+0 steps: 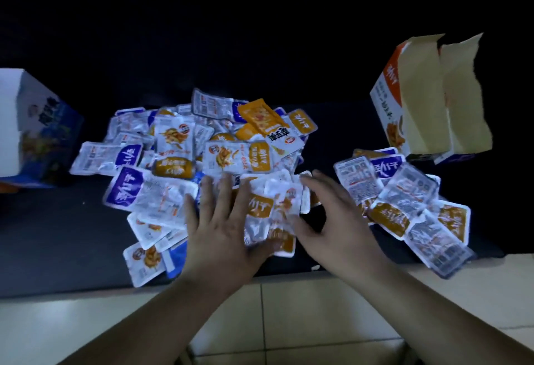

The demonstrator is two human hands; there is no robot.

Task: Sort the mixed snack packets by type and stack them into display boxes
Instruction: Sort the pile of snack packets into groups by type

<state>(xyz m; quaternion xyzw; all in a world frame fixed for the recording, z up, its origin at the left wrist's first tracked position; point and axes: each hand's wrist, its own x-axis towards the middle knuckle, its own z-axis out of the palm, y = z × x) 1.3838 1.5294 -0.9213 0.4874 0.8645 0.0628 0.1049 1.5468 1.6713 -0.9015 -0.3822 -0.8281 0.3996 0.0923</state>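
Observation:
A heap of mixed snack packets (pixel 208 145), some with orange labels and some with purple, covers the middle of a black table (pixel 57 234). A smaller heap (pixel 404 200) lies to the right. My left hand (pixel 219 226) lies flat with fingers spread on packets at the heap's near edge. My right hand (pixel 332 217) hovers beside it, fingers straight, thumb touching a small stack of orange packets (pixel 274 214) between both hands. An orange display box (pixel 424 99) with raised flaps stands at the right. A blue display box (pixel 31 127) stands at the left.
The table's near edge runs across the lower frame, with a pale tiled floor (pixel 289 307) below it. A few packets at the right (pixel 442 255) overhang that edge. Bare black tabletop lies at the near left and behind the heaps.

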